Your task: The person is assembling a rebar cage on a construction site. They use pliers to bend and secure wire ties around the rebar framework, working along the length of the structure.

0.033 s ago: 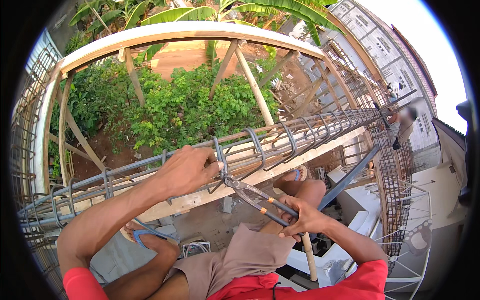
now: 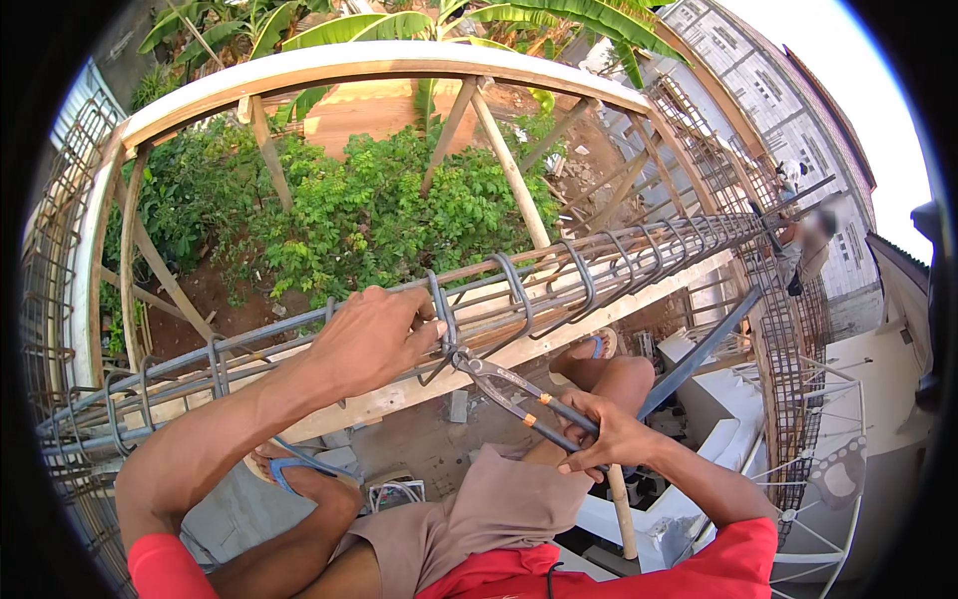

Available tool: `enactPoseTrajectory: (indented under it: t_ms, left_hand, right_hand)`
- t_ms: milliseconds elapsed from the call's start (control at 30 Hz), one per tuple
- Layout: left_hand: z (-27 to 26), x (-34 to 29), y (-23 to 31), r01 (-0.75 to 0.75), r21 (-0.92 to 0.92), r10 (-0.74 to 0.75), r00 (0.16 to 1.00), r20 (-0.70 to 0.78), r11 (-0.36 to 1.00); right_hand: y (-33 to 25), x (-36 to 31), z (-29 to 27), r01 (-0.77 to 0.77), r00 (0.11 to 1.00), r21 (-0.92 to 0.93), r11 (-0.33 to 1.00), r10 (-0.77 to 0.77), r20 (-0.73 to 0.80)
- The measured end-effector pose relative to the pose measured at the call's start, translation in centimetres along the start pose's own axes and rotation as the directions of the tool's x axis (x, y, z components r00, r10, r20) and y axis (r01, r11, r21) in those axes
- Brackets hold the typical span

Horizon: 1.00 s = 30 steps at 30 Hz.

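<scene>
Wears a red shirt (image 2: 649, 574) and brown shorts (image 2: 469, 524), both legs bent above grey ground (image 2: 414, 444). Has a wooden pole (image 2: 621, 509) just below the right hand (image 2: 597, 431), with its upper end hidden. Grips pincers (image 2: 504, 391) in that hand, fingers wrapped around the handles, and holds them out in front of the lap, slanting from the handles at lower right to the head at upper left. Meets the steel cage (image 2: 589, 275) with the pincers' head, at the lower part of a stirrup (image 2: 441, 299). Cannot tell whether anything lies between the jaws.

Touches the same stirrup with the curled left hand (image 2: 379, 334), partly covering the bars. Cannot tell whether clamped or only resting there, with some fingertips out of sight. Lies over a pale plank (image 2: 374, 404), as seen of the cage, running from lower left to upper right.

Beyond, opens onto green shrubs (image 2: 379, 200), bounded by a curved timber frame (image 2: 389, 62). Farther off, shows banana leaves (image 2: 559, 15) cut by the upper edge, a blurred co-worker (image 2: 803, 250) at right and a block wall (image 2: 743, 80).
</scene>
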<state>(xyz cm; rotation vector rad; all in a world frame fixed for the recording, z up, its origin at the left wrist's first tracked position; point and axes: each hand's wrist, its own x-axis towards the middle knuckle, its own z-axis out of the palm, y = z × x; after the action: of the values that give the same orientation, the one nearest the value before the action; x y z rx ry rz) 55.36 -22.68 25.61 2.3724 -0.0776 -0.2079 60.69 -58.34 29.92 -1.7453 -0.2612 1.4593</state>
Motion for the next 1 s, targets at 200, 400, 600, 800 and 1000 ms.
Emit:
enactPoseTrajectory:
  t_ms: [200, 400, 600, 800, 1000]
  left_hand:
    - [-0.5, -1.6, 1.4, -0.556, 0.295, 0.554, 0.827, 0.100, 0.777]
    - [1.4, -2.2, 0.8, -0.692, 0.165, 0.662, 0.721, 0.203, 0.703]
    - [0.7, -3.5, 1.2, -0.545, -0.011, 0.545, 0.837, 0.052, 0.838]
    - [-4.5, -4.7, 2.0, -0.351, 0.021, 0.351, 0.936, 0.013, 0.936]
    - [-8.0, -6.8, 3.5, -0.234, 0.195, 0.227, 0.972, 0.055, 0.953]
  right_hand:
    - [0.3, -0.5, 1.7, -0.041, 0.993, 0.133, 0.990, 0.026, 0.116]
    - [5.0, -0.4, 3.6, 0.013, 0.970, 0.391, 0.920, -0.107, 0.219]
    - [11.3, 0.5, 6.9, -0.079, 0.956, 0.739, 0.669, -0.159, 0.246]
    - [16.6, 3.5, 6.4, 0.125, 0.914, 0.176, 0.976, -0.045, -0.403]
    - [16.5, 9.6, 3.2, -0.033, 0.602, -0.487, 0.873, -0.371, -0.707]
